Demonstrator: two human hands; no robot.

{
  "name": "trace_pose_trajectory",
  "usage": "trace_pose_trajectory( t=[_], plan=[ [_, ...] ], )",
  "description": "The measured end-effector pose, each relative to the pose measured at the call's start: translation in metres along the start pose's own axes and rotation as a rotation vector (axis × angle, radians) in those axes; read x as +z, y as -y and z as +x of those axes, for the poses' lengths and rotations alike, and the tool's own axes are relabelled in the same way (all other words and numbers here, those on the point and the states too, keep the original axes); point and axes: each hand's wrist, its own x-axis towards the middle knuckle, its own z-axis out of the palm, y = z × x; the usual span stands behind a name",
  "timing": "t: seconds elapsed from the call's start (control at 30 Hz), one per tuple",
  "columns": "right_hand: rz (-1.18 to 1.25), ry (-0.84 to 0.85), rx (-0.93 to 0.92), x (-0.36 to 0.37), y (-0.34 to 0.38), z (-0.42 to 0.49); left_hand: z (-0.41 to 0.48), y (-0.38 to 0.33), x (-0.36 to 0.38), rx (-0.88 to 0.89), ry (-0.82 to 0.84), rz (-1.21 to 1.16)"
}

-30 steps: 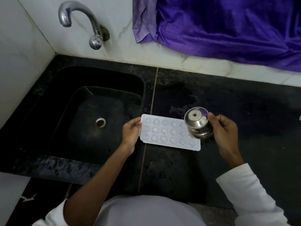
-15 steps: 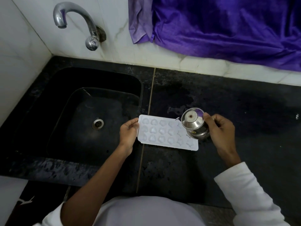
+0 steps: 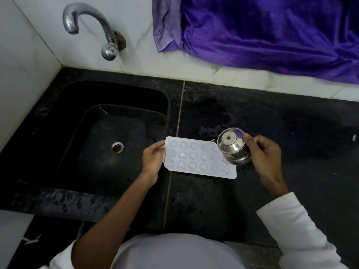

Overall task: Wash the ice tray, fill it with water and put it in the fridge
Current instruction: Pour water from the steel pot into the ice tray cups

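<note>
A: Quick, where's the ice tray (image 3: 196, 158)?

B: From my feed it lies flat on the black counter (image 3: 272, 133), just right of the sink (image 3: 93, 136), short end close to the sink's edge. White, rows of heart and star moulds.

A: Hands?

B: Left hand (image 3: 153, 162) is at the tray's sink-side end, fingers closed on that edge, thumb on top. Right hand (image 3: 262, 156) is over the tray's far end from the sink, fingers wrapped tight round a small steel pot (image 3: 233, 147).

A: Pot upright?

B: No, tipped toward the sink, mouth angled down over the far-end moulds. I think there's a thin stream of water at its lip, but it's too faint to be sure.

A: Anything else?

B: Tap (image 3: 93, 28) on the wall behind the sink, spout over the basin. Purple cloth (image 3: 272, 32) hangs on the wall behind the counter, well right of the sink.
</note>
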Motion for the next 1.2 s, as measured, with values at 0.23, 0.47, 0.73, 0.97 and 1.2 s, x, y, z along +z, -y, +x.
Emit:
trace_pose_trajectory(
  t=[0.23, 0.47, 0.73, 0.97, 1.2],
  plan=[
    [-0.009, 0.003, -0.008, -0.001, 0.001, 0.0, -0.002, -0.001, -0.001, -0.01, 0.013, 0.007],
    [0.075, -0.011, 0.044, -0.001, -0.003, 0.0, -0.005, -0.003, -0.001, -0.005, 0.017, 0.001],
    [0.18, -0.042, 0.096, -0.012, -0.006, -0.002, -0.006, -0.004, -0.003, -0.003, 0.022, -0.001],
    [0.11, -0.062, 0.085, -0.025, -0.01, -0.002, -0.005, -0.002, -0.002, -0.002, 0.026, -0.001],
    [0.021, -0.053, 0.035, -0.029, -0.009, -0.001, -0.009, -0.005, 0.0, 0.0, 0.014, -0.015]
  ],
)
